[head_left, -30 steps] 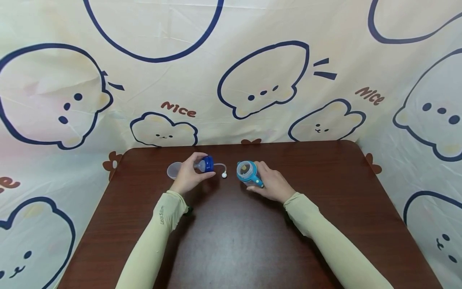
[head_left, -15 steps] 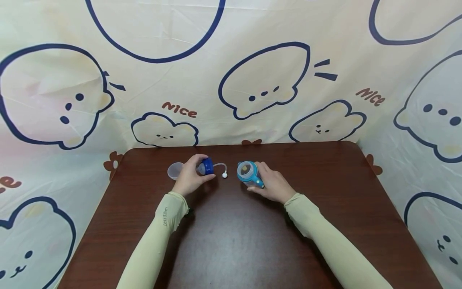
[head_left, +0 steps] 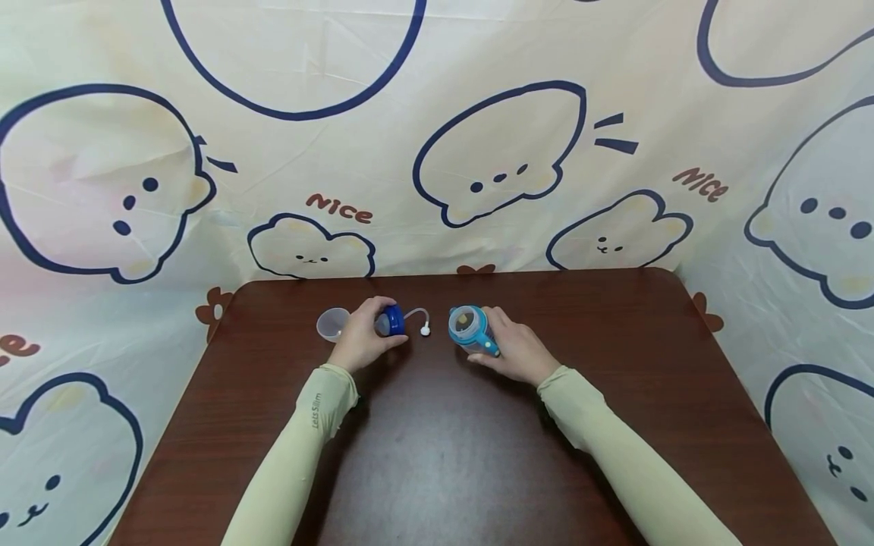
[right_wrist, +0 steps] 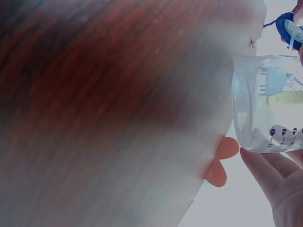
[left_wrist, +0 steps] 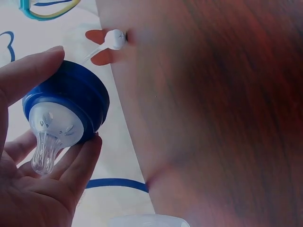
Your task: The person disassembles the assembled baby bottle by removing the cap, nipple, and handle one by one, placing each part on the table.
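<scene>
My left hand (head_left: 356, 340) pinches the blue collar (head_left: 394, 321) of a baby bottle top between thumb and fingers. In the left wrist view, a clear teat (left_wrist: 56, 124) sticks out of the collar toward the palm. From the collar's other side a thin straw with a white weighted ball (head_left: 425, 331) curves toward the bottle. My right hand (head_left: 517, 350) grips the clear baby bottle (head_left: 467, 324), which has a light blue ring and handle (head_left: 483, 340) and an uncovered mouth tilted toward the camera. Printed animals and marks show on the bottle wall (right_wrist: 272, 106) in the right wrist view.
A clear dome cover (head_left: 331, 324) stands on the brown table (head_left: 437, 440), just left of my left hand. Behind the table's far edge hangs a cream cloth (head_left: 478, 250) with printed cartoon outlines.
My left hand has lowered the collar slightly toward me and turned it, so the teat shows less in the head view. The right hand and bottle stay almost still.
</scene>
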`<state>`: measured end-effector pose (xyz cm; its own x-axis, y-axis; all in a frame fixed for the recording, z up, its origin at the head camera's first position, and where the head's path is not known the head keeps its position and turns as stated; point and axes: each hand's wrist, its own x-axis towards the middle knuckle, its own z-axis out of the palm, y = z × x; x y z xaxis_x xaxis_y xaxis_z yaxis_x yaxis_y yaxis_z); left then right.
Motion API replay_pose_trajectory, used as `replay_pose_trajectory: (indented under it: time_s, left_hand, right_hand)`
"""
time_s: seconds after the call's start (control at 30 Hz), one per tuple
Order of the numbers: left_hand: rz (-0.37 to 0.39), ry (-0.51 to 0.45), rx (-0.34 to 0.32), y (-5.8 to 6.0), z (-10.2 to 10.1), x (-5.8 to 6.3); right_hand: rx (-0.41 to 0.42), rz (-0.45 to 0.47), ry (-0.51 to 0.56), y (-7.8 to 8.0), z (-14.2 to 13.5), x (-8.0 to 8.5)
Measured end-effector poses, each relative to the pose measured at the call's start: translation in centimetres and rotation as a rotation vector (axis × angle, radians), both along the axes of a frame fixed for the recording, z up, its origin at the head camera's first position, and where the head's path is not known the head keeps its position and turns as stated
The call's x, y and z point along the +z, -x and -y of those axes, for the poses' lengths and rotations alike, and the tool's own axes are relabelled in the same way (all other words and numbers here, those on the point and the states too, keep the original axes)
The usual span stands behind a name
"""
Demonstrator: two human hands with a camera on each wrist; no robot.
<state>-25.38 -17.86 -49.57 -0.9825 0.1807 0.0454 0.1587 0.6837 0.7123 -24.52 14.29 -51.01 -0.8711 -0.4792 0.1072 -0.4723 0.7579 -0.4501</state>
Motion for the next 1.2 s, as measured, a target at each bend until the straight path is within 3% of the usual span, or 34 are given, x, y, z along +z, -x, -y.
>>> replay_pose_trajectory:
  time_s: [0.57,0.8,1.2]
  left_hand:
    - [0.008,0.039,0.002,0.1,-0.1,-0.5]
    - [-0.027,0.086,-0.012,0.2,-0.1,-0.8]
    - [0.051,0.094,-0.02,0.3,0.2,-1.2]
  right_hand:
    - [-0.006,-0.006,-0.003,0.0,0.0,-0.2]
    - [0.004,-0.015,-0.002,0.1,0.1,-0.2]
    - [-0.01,-0.004,-0.021,0.1,0.1,-0.3]
